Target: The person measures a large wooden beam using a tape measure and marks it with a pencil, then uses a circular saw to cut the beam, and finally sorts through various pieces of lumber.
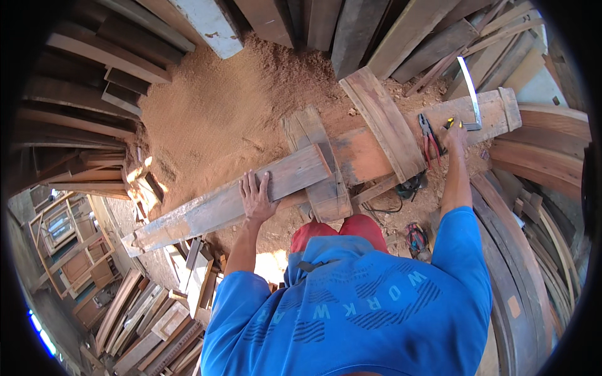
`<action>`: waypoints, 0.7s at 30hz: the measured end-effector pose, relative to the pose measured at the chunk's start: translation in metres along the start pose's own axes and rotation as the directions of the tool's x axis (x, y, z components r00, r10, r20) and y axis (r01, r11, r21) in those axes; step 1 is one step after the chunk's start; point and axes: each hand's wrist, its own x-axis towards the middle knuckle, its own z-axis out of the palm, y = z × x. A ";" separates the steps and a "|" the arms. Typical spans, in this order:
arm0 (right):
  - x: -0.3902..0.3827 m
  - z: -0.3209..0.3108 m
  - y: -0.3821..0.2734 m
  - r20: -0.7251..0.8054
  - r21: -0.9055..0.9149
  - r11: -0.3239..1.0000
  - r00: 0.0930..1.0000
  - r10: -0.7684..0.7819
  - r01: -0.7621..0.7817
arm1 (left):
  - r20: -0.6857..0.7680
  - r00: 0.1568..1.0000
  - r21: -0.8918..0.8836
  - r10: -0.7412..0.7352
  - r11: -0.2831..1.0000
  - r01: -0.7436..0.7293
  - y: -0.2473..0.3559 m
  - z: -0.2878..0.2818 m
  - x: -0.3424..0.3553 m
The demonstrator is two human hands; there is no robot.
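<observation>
My left hand [256, 202] lies with fingers spread on a long weathered plank [188, 212], which runs from the lower left toward the middle. The plank's right end rests over a crosswise board [330, 199]. At the right, my right hand [456, 133] is closed at the short arm of an L-shaped metal square [475, 103]. A small black-and-yellow piece [449, 123] shows at its fingers; what it belongs to is unclear. Just left of this hand, red-handled pliers [429, 143] lie on a thick board [495, 113].
Sawdust [213, 113] covers the ground beyond the plank. A short wide board [385, 122] lies across the thick one. Below it sits a dark corded tool [411, 186], partly hidden. Stacked timber [81, 100] stands around, with curved boards [511, 250] at the right.
</observation>
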 end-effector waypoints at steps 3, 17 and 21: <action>-0.004 -0.005 -0.003 -0.002 0.045 0.997 0.998 0.070 -0.070 | -0.005 1.000 -0.019 0.005 1.000 -0.005 0.001 -0.003 0.000; -0.221 -0.059 -0.102 0.169 0.832 -0.210 0.594 -0.787 -0.514 | -0.047 0.999 -0.104 0.011 0.994 -0.016 -0.012 -0.010 -0.006; -0.288 -0.004 -0.167 0.384 0.923 0.339 0.534 -0.754 -0.185 | -0.111 0.994 -0.274 0.000 0.961 -0.031 -0.009 -0.004 -0.013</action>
